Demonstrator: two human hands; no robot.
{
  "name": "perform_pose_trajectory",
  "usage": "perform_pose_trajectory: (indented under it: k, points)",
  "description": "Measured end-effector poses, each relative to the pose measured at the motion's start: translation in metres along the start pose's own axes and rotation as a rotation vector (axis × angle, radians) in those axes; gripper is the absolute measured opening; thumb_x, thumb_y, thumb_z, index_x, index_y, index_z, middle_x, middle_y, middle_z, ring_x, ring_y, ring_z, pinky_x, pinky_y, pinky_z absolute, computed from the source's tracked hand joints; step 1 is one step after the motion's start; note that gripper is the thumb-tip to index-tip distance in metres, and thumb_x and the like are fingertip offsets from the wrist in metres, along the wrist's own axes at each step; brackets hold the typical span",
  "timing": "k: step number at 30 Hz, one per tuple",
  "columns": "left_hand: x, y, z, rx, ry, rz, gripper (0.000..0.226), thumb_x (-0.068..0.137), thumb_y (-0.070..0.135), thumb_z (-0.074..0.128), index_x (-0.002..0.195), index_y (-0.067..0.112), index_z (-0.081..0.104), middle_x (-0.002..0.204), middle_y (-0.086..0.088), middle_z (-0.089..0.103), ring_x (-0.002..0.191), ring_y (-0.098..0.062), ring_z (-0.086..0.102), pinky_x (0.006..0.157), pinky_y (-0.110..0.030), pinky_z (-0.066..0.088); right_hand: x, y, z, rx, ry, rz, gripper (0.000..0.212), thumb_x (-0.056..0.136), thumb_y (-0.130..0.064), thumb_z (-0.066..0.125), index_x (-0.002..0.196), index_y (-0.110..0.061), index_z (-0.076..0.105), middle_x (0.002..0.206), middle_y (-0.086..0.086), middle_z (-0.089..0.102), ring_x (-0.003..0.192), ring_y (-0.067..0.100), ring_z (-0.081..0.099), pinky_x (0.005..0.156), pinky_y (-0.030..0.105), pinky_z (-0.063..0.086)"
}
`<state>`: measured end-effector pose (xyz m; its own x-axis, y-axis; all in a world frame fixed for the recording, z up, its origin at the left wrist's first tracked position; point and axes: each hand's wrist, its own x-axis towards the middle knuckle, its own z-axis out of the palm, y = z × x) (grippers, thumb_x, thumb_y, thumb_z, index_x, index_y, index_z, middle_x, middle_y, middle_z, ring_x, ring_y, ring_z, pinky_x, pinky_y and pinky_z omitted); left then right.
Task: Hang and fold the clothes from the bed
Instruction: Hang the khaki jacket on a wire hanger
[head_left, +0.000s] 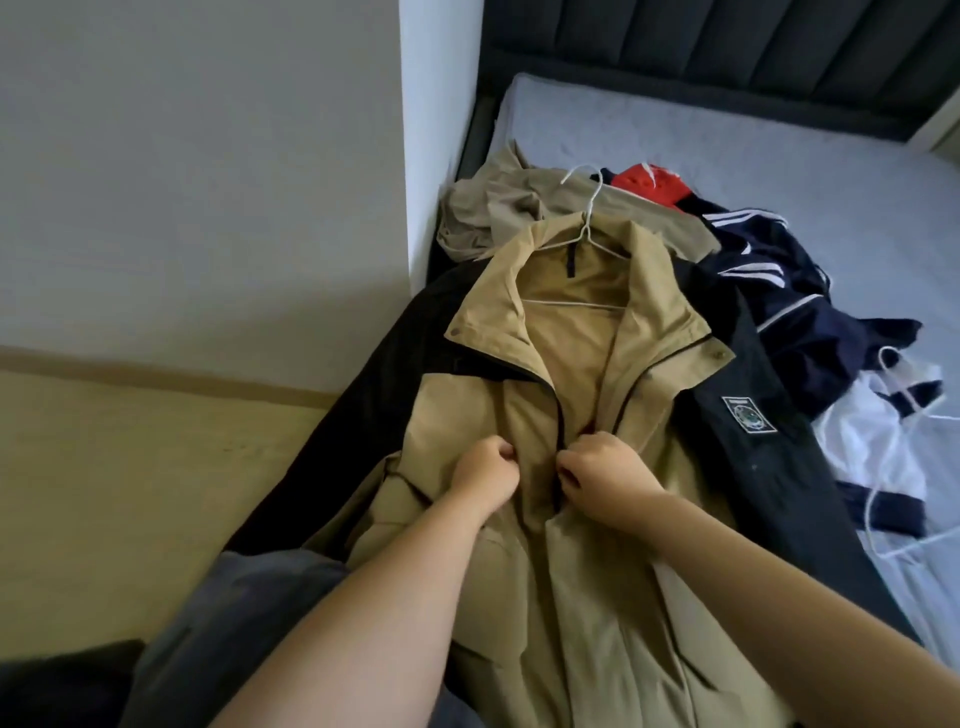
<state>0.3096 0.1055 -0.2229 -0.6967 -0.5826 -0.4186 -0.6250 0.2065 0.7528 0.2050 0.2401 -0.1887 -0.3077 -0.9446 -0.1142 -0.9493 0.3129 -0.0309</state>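
Head view showed the tan jacket (597, 597) spread on the bed (727, 130), a white hanger (589, 215) inside its collar. The left hand (483, 478) and right hand (602, 467), fingers (498, 452) curled, each pinched a front edge beside its zipper.

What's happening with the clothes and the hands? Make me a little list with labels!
left hand: pinches one front edge of the tan jacket, beside the zip
right hand: pinches the other front edge
tan jacket: collar open, white hanger inside it
under it: black jacket with a badge
behind it: beige garment, red garment, navy striped jacket
place: all lying on the bed
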Motion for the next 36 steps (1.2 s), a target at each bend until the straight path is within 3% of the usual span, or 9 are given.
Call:
perform_pose_trajectory:
  k: [4,6,9,13,17,21,23,32,36]
  points:
    - [-0.010,-0.002,0.005,0.181,-0.131,0.033,0.014,0.089,0.020,0.046,0.090,0.020,0.061,0.090,0.000,0.063,0.081,-0.022,0.058,0.061,-0.026,0.044,-0.024,0.006,0.018,0.075,-0.014,0.110,0.026,0.093,-0.035,0.049,0.092,-0.017,0.067,0.093,0.000,0.061,0.093,0.020,0.053,0.086,0.031,0.043]
    - [-0.016,-0.001,0.010,0.185,-0.252,0.027,0.016,0.089,0.017,0.045,0.089,0.015,0.061,0.089,-0.006,0.067,0.083,-0.028,0.064,0.070,-0.034,0.054,-0.035,0.011,0.025,0.144,-0.037,0.224,0.024,0.089,-0.042,0.056,0.094,-0.021,0.067,0.094,-0.005,0.056,0.096,0.016,0.049,0.085,0.027,0.044]
    - [-0.025,0.000,0.015,0.225,-0.351,0.050,0.013,0.090,0.015,0.046,0.085,0.016,0.059,0.098,-0.013,0.068,0.092,-0.032,0.065,0.085,-0.040,0.054,-0.045,0.012,0.030,0.225,-0.107,0.323,0.023,0.081,-0.041,0.067,0.096,-0.024,0.066,0.094,-0.008,0.050,0.097,0.015,0.046,0.084,0.024,0.043]
    - [-0.034,0.002,0.015,0.390,-0.300,0.129,0.009,0.091,0.021,0.049,0.092,0.021,0.058,0.107,-0.005,0.062,0.097,-0.026,0.058,0.079,-0.030,0.047,-0.051,0.008,0.030,0.263,-0.116,0.329,0.030,0.080,-0.031,0.069,0.108,-0.023,0.064,0.107,-0.003,0.054,0.103,0.016,0.046,0.088,0.024,0.042]
    - [-0.045,0.005,0.023,0.506,-0.387,0.149,0.021,0.092,0.025,0.049,0.105,0.013,0.060,0.107,-0.008,0.061,0.099,-0.028,0.058,0.081,-0.034,0.048,-0.058,-0.002,0.026,0.426,-0.110,0.314,0.022,0.082,-0.017,0.066,0.103,-0.021,0.067,0.104,-0.004,0.062,0.101,0.014,0.055,0.090,0.025,0.045]
    - [-0.051,0.000,0.030,0.565,-0.437,0.141,0.020,0.091,0.022,0.049,0.100,0.010,0.063,0.100,-0.010,0.063,0.090,-0.029,0.061,0.081,-0.038,0.053,-0.062,-0.012,0.029,0.521,-0.109,0.444,0.007,0.081,-0.027,0.070,0.086,-0.022,0.068,0.088,-0.008,0.065,0.087,0.012,0.059,0.076,0.024,0.047]
    - [-0.051,-0.003,0.029,0.559,-0.436,0.149,0.020,0.091,0.021,0.049,0.101,0.011,0.064,0.102,-0.009,0.064,0.091,-0.026,0.060,0.076,-0.032,0.049,-0.065,-0.012,0.035,0.516,-0.181,0.499,0.013,0.078,-0.034,0.074,0.077,-0.024,0.066,0.079,-0.010,0.062,0.078,0.009,0.057,0.066,0.021,0.043]
    - [-0.050,-0.010,0.029,0.543,-0.415,0.141,0.024,0.092,0.023,0.051,0.109,0.015,0.066,0.112,-0.006,0.064,0.099,-0.024,0.059,0.077,-0.028,0.045,-0.060,-0.014,0.047,0.572,-0.313,0.550,0.039,0.069,-0.039,0.081,0.095,-0.016,0.065,0.092,-0.003,0.064,0.082,0.012,0.058,0.074,0.026,0.051]
    - [-0.050,-0.009,0.028,0.551,-0.415,0.137,0.025,0.094,0.023,0.051,0.112,0.014,0.065,0.115,-0.007,0.064,0.104,-0.025,0.058,0.081,-0.028,0.044,-0.053,-0.021,0.050,0.541,-0.374,0.520,0.034,0.066,-0.041,0.082,0.074,-0.020,0.056,0.075,-0.007,0.057,0.069,0.009,0.052,0.056,0.023,0.041]
